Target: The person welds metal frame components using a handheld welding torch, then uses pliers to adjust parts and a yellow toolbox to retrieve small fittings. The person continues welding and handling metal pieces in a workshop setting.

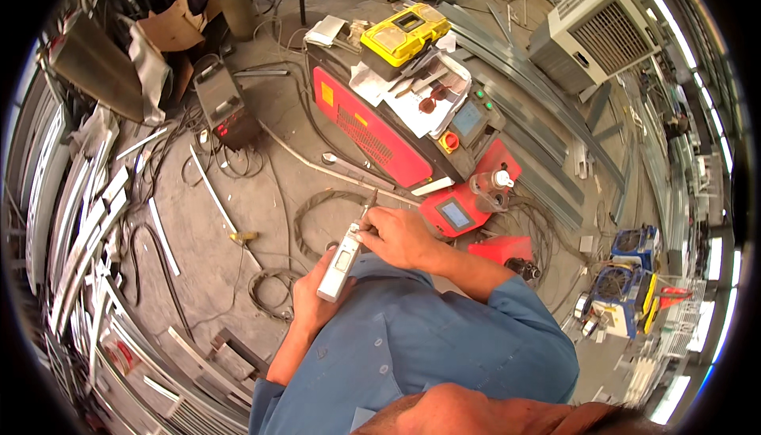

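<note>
A silver-white handheld welding gun, with a boxy body and a narrow brownish tip, is held in front of my chest, tip pointing away from me. My left hand is closed round the lower body from the left, its fingers partly hidden behind it. With bent fingers, my right hand grips the upper end by the base of the tip. Exactly what the right fingertips press on is too small to tell. Beyond the gun, a dark sleeved hose curves over the floor.
Ahead stands a red machine carrying papers and a yellow toolbox. A red unit with a screen and a bottle sit right of my hands. Metal strips pile up left. A black power unit and cables lie ahead left.
</note>
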The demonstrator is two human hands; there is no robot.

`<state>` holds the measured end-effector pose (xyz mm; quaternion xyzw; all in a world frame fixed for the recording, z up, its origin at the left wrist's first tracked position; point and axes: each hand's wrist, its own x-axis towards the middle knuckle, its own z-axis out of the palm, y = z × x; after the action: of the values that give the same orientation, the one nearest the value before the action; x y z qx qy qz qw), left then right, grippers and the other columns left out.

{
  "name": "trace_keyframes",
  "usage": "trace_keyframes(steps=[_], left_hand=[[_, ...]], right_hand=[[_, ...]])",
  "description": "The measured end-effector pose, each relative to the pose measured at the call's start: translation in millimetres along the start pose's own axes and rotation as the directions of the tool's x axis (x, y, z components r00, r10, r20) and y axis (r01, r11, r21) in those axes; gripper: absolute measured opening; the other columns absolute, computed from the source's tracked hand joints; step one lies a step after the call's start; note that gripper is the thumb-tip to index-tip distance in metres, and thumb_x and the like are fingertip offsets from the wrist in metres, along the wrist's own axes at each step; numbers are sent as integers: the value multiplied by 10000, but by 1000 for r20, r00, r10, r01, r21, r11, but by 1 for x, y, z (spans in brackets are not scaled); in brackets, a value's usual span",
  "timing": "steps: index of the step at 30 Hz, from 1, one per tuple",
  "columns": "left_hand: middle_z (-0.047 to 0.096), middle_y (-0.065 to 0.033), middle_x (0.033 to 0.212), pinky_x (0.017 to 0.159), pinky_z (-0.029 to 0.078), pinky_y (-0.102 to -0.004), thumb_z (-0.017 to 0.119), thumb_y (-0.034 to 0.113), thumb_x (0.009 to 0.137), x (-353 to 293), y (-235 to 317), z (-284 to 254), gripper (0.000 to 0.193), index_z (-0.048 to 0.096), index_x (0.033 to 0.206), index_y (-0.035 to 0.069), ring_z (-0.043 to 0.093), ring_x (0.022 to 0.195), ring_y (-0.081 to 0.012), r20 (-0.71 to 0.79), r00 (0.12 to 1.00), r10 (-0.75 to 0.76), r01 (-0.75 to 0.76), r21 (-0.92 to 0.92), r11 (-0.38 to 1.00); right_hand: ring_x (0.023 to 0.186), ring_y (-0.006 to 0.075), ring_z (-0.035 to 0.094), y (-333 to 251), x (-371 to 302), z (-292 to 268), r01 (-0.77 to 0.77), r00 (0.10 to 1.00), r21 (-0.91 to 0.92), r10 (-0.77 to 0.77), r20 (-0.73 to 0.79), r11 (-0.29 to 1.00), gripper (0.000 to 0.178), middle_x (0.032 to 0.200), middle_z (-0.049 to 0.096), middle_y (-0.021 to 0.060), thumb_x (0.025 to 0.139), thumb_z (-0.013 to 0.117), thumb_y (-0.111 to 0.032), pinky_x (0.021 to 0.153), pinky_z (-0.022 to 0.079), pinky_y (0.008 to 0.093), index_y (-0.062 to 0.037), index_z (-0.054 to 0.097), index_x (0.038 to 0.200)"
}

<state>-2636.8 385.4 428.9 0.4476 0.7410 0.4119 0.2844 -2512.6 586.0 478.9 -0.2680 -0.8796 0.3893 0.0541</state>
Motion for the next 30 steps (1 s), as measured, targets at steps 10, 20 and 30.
trace_keyframes(steps=[10,20,30], left_hand=[[731,-172,1055,766,586,-382,873,181,739,137,-19,-31,716,547,1364,55,733,896,-339,82,988,131,-140,105,985],[726,-163,1057,744,596,-413,871,221,732,309,-23,-41,724,546,1367,96,726,883,-358,108,973,206,-215,83,973],[719,-140,1079,769,584,-412,851,252,757,444,-1,-71,690,552,1367,132,702,911,-369,359,900,247,-263,-4,965]], right_hand=[[792,342,681,39,112,-31,9,994,19,-7,-107,1000,281,829,678,139,896,701,-319,686,537,451,-47,630,886],[767,328,685,83,228,-99,103,949,40,-87,-302,994,236,865,680,110,892,711,-266,648,541,433,-52,632,950],[740,290,664,96,311,-145,-55,931,-96,16,-364,994,221,855,638,87,876,726,-263,646,529,406,-58,656,918]])
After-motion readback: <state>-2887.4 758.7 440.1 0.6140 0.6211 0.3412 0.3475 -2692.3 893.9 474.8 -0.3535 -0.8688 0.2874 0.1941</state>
